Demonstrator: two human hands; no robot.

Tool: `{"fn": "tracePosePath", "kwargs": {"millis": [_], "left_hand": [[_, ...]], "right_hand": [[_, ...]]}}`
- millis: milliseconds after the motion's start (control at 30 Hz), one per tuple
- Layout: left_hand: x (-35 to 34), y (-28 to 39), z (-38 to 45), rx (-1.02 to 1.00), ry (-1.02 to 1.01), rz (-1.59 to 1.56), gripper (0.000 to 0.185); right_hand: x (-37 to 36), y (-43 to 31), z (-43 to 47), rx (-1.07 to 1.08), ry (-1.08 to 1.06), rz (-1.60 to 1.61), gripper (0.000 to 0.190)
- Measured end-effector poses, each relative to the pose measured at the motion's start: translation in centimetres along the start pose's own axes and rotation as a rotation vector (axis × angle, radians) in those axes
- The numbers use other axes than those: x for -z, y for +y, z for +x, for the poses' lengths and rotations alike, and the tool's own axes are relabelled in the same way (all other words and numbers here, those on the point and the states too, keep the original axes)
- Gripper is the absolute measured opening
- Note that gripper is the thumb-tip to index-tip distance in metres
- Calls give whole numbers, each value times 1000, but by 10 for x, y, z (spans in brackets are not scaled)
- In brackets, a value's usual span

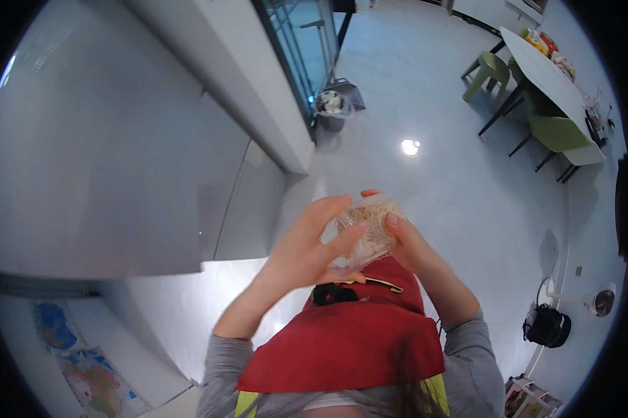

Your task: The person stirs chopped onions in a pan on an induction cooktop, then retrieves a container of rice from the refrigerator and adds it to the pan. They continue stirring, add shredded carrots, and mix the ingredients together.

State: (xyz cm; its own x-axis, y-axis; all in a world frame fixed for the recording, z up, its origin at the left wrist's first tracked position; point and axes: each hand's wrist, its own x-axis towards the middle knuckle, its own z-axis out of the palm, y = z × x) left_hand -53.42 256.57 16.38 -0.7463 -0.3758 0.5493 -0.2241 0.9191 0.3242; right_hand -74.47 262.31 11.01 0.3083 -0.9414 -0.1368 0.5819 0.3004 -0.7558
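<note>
A clear plastic jar is held in front of my red apron, tilted on its side. Pale, flaky dry bits show through its wall; what exactly they are I cannot tell. My left hand wraps around the jar's left end, thumb across its side. On the opposite end, my right hand grips with the thumb on top and the fingers mostly hidden behind. Whether a lid is on the jar is not plain.
A large grey refrigerator stands close on my left. Ahead are a lined waste bin and a dustpan beside a glass door. At right stand a white table, a green stool, a green chair and a black bag.
</note>
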Motion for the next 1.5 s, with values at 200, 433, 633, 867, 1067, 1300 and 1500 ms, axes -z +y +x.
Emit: {"fn": "tracePosePath", "kwargs": {"millis": [200,433,633,867,1067,1300,1500], "left_hand": [[-97,-69,110,-43,42,-97,79],[-220,-124,287,102,38,-239,71],[-280,-182,399,512,-23,-467,61],[-315,-349,503,1039,-294,-1058,54],[-296,-473,629,256,-210,-321,63],[-332,-584,756,180,-95,-204,67],[-375,-708,875,760,-140,-311,64]], "right_hand": [[104,-38,25,282,243,91,67],[245,-163,56,286,502,101,63],[348,-235,127,519,623,-120,68],[476,-296,264,914,398,-845,84],[525,-416,381,710,310,-1186,97],[588,-531,521,792,554,-1560,97],[703,-600,679,1143,678,-1613,90]]}}
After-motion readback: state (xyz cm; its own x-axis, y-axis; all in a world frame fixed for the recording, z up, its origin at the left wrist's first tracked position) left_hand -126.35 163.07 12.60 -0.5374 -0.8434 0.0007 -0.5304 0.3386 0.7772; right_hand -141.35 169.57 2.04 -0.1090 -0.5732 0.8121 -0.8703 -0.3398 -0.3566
